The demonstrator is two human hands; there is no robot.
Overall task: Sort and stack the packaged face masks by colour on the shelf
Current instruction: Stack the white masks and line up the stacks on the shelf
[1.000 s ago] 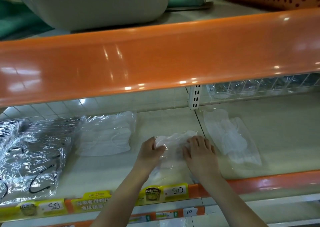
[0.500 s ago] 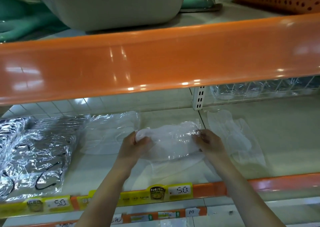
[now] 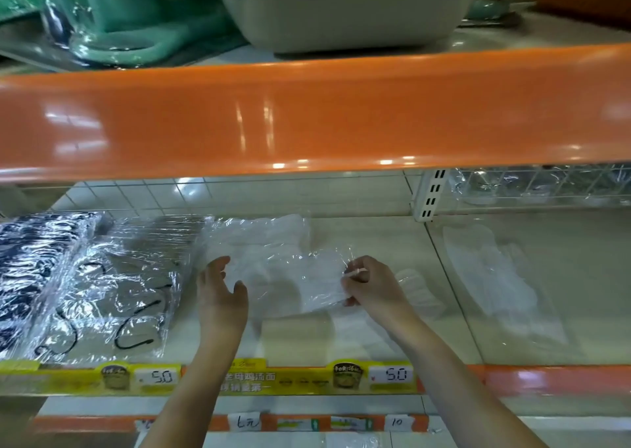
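We see right hand [image 3: 370, 282] pinching right edge of white mask packet [image 3: 307, 280], packet lifted over mid-shelf, overlapping white stack [image 3: 259, 239] behind. Left hand [image 3: 220, 290] beside packet's left end, fingers spread, relaxed, gripping nothing, though contact with film hard for us to judge. Grey packets [image 3: 136, 277] and dark ones [image 3: 34, 259] lie left on shelf [image 3: 375, 239]; another white packet [image 3: 495, 277] right.

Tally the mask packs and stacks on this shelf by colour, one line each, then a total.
White: 3, the held pack, the white pack on the left, the white pack on the right.
Grey: 1 stack.
Dark patterned: 1 stack.
Total: 5 packs or stacks. How many packs each stack holds cannot be told.
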